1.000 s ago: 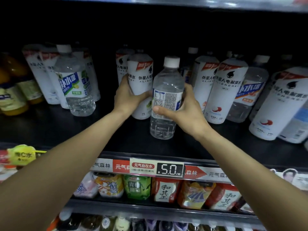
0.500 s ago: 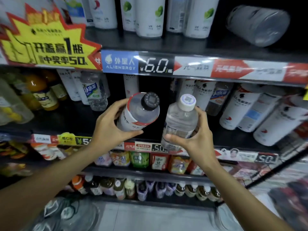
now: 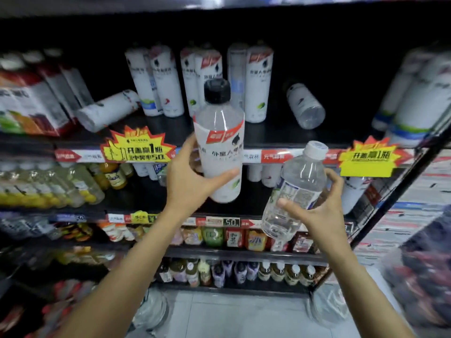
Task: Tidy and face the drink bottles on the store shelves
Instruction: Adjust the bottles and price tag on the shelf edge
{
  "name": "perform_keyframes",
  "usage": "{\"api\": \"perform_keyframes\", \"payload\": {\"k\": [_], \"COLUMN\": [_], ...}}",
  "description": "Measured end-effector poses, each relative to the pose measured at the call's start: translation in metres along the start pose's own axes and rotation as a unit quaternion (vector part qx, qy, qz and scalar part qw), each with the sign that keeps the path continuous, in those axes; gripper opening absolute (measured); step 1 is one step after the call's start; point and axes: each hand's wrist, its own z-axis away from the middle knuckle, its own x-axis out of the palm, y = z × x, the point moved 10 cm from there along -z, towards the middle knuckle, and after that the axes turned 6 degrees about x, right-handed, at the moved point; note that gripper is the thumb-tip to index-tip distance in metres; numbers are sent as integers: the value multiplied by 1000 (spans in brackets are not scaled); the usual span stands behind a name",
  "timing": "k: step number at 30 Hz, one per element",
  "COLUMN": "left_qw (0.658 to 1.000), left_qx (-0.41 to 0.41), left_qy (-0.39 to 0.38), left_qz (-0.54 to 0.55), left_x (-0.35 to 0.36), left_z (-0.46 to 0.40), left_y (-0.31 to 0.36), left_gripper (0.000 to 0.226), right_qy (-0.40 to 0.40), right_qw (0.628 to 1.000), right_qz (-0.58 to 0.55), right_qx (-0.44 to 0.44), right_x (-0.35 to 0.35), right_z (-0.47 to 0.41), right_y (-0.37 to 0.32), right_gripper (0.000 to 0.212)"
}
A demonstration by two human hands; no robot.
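Two hands were raised, each holding one bottle: a black-capped white-label bottle (image 3: 219, 140) and a clear white-capped water bottle (image 3: 292, 189). Two bottles lay toppled on the upper shelf, left (image 3: 107, 111) and right (image 3: 306, 106). Two yellow starburst promo tags (image 3: 136, 147) hung there; blurred rows uncountable.

I note two yellow starburst tags (image 3: 138, 148) (image 3: 371, 156) clipped to the front rail of the upper shelf, with red-and-white price strips (image 3: 274, 157) running between them. A black "5.0" price display (image 3: 231, 222) sits on the rail of the shelf below, near a small yellow-green tag (image 3: 139, 216). The black upright (image 3: 400, 189) at the right slants down toward the pale floor (image 3: 234, 315); the right edge of view is too blurred for me to identify.
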Motion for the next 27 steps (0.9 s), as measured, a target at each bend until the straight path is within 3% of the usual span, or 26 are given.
{"api": "perform_keyframes", "payload": {"k": [6, 13, 22, 27], "left_qw": [998, 997, 988, 956], "left_qx": [59, 20, -26, -69], "left_qy": [38, 24, -43, -177], "left_qz": [-8, -75, -148, -225], "left_x": [36, 72, 83, 94], "left_z": [-94, -133, -154, -156], "left_y": [22, -27, -46, -42], "left_gripper": [85, 97, 84, 68], "right_qy": [25, 39, 45, 30], "right_qw": [998, 996, 991, 987], "right_qz": [7, 12, 39, 51], "right_qx": [-49, -80, -120, -151], "right_x": [-22, -38, -32, -24], "right_z": [-31, -57, -74, -82], "right_y": [-45, -82, -126, -165], "right_gripper": [83, 84, 83, 88]}}
